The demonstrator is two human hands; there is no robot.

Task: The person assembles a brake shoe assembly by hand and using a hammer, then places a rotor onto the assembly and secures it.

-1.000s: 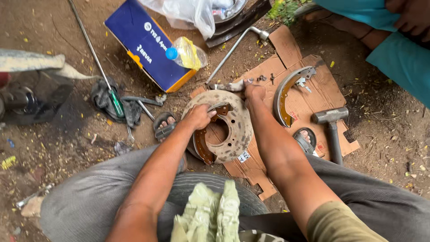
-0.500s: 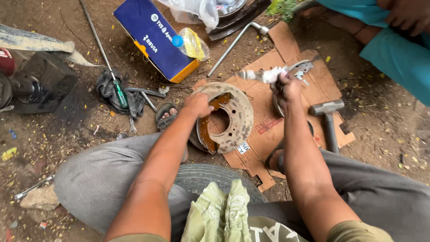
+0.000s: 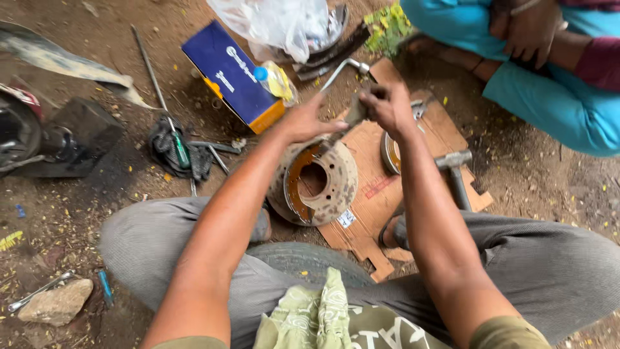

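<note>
cardboard (image 3: 381, 194) edge beside brake plate (image 3: 316, 184)

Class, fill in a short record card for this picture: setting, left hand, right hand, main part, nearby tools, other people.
Setting: dirt ground with a flattened cardboard sheet
Left hand: resting on the top rim of the rusty brake plate
Right hand: gripping a small metal piece above the plate; kind unclear
Main part: round plate standing tilted on the cardboard
Nearby tools: hammer, bent wrench, screwdriver
Other items: blue box, plastic bag
Other people: one seated person in turquoise clothing, top right
</note>
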